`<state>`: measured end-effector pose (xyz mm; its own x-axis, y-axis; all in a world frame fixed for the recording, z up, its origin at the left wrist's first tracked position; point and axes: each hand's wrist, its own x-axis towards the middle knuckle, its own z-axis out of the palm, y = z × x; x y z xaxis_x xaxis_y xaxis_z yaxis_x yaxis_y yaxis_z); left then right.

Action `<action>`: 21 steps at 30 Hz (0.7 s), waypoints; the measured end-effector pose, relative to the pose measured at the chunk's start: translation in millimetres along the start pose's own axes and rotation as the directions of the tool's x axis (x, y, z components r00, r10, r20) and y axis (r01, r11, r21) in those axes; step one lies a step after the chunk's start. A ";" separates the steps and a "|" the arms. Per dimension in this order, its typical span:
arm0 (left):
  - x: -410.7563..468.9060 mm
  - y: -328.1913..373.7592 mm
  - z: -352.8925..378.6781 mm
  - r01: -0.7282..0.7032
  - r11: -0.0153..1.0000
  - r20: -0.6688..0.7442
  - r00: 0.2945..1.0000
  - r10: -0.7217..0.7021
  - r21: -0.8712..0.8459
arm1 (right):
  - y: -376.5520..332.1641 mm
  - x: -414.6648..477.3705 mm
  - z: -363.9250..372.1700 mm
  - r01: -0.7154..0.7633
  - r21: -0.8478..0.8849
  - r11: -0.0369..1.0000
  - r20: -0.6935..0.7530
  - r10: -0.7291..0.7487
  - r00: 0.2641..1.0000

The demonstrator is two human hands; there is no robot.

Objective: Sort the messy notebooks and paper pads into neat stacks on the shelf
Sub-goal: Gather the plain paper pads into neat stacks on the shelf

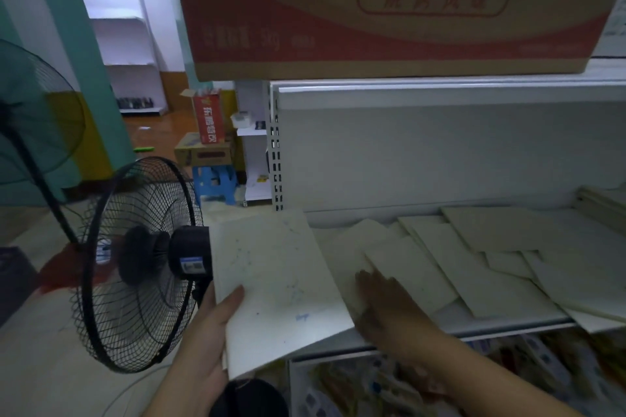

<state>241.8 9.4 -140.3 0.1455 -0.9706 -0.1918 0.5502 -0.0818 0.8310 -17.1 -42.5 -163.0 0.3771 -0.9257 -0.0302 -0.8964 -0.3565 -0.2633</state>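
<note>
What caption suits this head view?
Left hand grips a scribbled white notebook; right hand rests on scattered cream paper pads on white shelf.

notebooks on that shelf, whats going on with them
A person is sorting pale notebooks at a white shelf. The left hand holds one notebook by its lower corner, thumb on top, at the shelf's left end. The right hand, blurred, reaches flat onto the loose notebooks, which lie scattered and overlapping across the shelf, not yet in neat stacks. A fan stands to the left.
</note>
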 end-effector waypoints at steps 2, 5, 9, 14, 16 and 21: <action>-1.4 7.1 -1.0 -0.004 1.000 0.026 1.000 0.003 0.027 | 3.5 8.1 2.6 0.014 -0.164 0.986 -0.061 -0.025 0.998; -0.3 16.9 -2.7 -0.004 0.997 0.056 0.998 0.000 0.077 | -10.5 6.5 -9.7 -0.066 -0.246 0.967 -0.239 0.006 0.971; -2.8 18.7 -4.7 0.019 0.994 0.071 0.997 -0.027 0.109 | -14.4 16.9 -25.3 -0.217 0.049 0.975 -0.145 0.222 0.964; -14.5 22.1 -9.8 0.030 0.989 0.046 0.998 -0.037 0.143 | -18.4 16.3 -44.4 -0.060 0.494 0.867 -0.423 0.300 0.855; -20.4 23.9 -8.9 0.051 0.991 0.071 0.996 -0.060 0.120 | -21.6 10.3 -50.8 0.131 0.635 0.761 -0.549 0.326 0.770; -34.6 29.1 8.6 -0.024 0.994 0.061 0.998 0.018 0.110 | -26.2 -24.2 -85.4 0.529 0.781 0.332 -0.622 0.343 0.703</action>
<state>245.7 38.7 -105.0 0.1048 -0.9839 -0.1447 0.4530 -0.0823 0.8877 -22.7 -21.5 -73.0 -0.1876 -0.8522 0.4884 0.0840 -0.5094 -0.8564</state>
